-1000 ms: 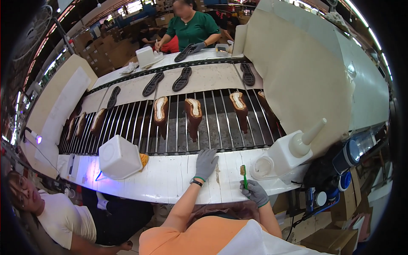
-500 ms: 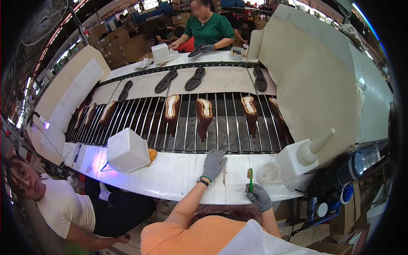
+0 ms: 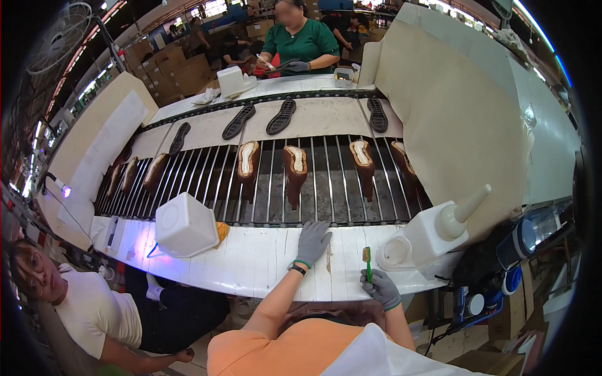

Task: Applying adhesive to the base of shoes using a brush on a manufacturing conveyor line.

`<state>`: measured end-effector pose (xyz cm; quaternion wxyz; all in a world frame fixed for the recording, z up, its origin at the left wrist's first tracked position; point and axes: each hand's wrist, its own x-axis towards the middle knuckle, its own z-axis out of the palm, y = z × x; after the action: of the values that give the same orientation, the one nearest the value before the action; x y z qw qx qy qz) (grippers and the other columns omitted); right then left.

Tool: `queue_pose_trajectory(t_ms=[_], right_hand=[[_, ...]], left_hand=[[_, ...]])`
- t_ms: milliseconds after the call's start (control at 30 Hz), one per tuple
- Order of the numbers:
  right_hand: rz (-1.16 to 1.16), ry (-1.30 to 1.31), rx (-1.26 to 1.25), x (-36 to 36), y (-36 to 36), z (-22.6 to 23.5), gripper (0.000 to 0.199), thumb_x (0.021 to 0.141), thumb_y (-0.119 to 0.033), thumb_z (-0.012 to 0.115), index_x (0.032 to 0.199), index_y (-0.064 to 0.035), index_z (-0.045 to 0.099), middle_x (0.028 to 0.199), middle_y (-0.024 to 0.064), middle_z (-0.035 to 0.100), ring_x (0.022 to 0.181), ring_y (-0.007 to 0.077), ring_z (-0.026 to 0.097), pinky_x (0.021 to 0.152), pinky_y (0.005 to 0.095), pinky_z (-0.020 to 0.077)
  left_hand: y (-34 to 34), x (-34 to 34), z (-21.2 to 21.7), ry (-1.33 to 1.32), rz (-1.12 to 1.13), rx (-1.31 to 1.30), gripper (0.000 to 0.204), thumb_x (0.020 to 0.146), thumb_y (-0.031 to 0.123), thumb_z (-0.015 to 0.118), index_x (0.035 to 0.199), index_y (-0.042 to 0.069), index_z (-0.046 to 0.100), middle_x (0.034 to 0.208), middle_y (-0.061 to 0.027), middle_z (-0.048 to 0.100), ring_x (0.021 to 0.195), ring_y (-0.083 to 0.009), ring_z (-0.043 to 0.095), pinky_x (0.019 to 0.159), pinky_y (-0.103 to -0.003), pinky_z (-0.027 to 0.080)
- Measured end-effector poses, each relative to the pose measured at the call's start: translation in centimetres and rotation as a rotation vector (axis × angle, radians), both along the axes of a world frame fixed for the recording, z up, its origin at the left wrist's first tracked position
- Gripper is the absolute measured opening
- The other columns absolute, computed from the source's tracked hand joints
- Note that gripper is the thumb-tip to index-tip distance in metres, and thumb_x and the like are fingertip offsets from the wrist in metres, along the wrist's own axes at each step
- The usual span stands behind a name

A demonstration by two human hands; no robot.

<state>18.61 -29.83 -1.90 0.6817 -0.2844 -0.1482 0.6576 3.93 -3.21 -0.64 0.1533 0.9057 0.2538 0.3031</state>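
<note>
My left hand (image 3: 313, 243), in a grey glove, lies flat with fingers stretched on the white ledge, its fingertips at the conveyor's near edge. A small green brush (image 3: 369, 264), shaped like a toothbrush with brownish bristles upward, is gripped in my gloved right hand (image 3: 381, 289) over the ledge's near edge. Just beyond that hand stands a white plastic container (image 3: 429, 235) with an open round mouth and a nozzle-like spout. Ahead, brown shoe uppers (image 3: 295, 169) with pale undersides turned up rest on the conveyor's metal rods (image 3: 325, 182).
Dark shoe soles (image 3: 281, 117) lie along the far strip of the conveyor. A white box-shaped container (image 3: 185, 225) sits on the ledge at left, near a purple lamp glow. Across the line a person in green (image 3: 301, 42) works; another person (image 3: 94, 307) is at lower left. A pale panel (image 3: 458, 106) rises at right.
The person across has moved a hand from beside the white container and now holds up a pale, thin tool over a dark sole. The view has shifted slightly; my hands keep their poses.
</note>
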Motion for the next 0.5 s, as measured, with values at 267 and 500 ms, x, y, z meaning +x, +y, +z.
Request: queue_pose_trajectory(t_ms=[267, 500], right_hand=[[0.001, -0.017, -0.021, 0.01, -0.02, 0.26, 0.042, 0.092, -0.019, 0.067, 0.124, 0.0054, 0.057, 0.102, 0.0131, 0.065, 0.065, 0.0108, 0.045, 0.056, 0.0223, 0.0363], [0.000, -0.005, -0.002, 0.05, 0.01, 0.00, 0.041, 0.095, -0.018, 0.062, 0.126, 0.0075, 0.055, 0.101, 0.0137, 0.065, 0.066, 0.0109, 0.045, 0.055, 0.0232, 0.0363]], left_hand=[[-0.10, -0.06, 0.39, 0.049, 0.006, -0.049, 0.038, 0.094, 0.030, 0.058, 0.124, 0.007, 0.064, 0.126, -0.0137, 0.064, 0.121, -0.0289, 0.055, 0.111, -0.045, 0.034], [-0.12, -0.05, 0.59, 0.041, 0.000, -0.046, 0.037, 0.094, 0.030, 0.058, 0.122, 0.006, 0.064, 0.125, -0.0141, 0.064, 0.121, -0.0294, 0.056, 0.110, -0.045, 0.035]])
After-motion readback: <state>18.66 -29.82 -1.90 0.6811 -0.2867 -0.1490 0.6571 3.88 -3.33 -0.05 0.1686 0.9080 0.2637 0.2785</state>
